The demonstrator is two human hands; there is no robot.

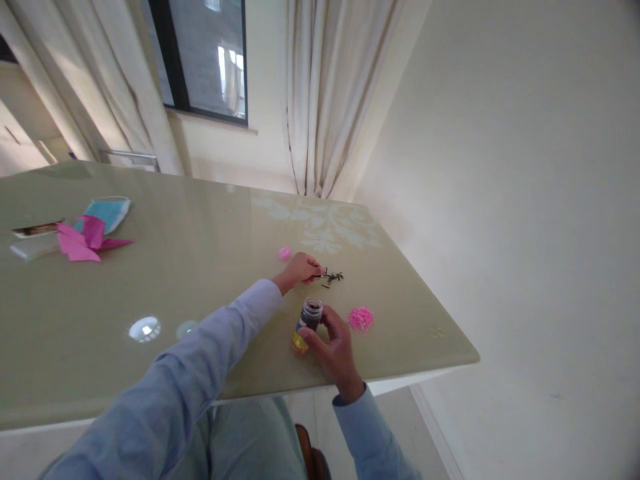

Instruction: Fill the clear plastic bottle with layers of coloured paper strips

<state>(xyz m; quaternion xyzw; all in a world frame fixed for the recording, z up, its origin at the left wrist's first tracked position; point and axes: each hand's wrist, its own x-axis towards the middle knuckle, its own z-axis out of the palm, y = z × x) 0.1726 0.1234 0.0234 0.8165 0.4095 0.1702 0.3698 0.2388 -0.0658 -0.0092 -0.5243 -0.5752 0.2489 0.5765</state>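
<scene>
My right hand (336,347) is wrapped round a small clear jar (309,319) with a coloured label, dark contents and no lid on its mouth. The jar stands close to the table's front edge, tilted slightly. Reaching past it, my left hand (301,268) has its fingertips pinched together at the edge of a loose pile of thin black strands (334,277). Something dark shows at those fingertips, too small to make out fully. Behind the left hand lies a round pink cap (285,254). A heap of small pink pieces (361,319) sits to the right of the right hand.
The glossy table (240,233) has its right corner near a pale wall (525,200). Farther left lie a pink folded paper (83,243), a blue face mask (111,213) and a flat dark-and-white item (37,230). Curtains (330,93) and a window (210,60) are behind.
</scene>
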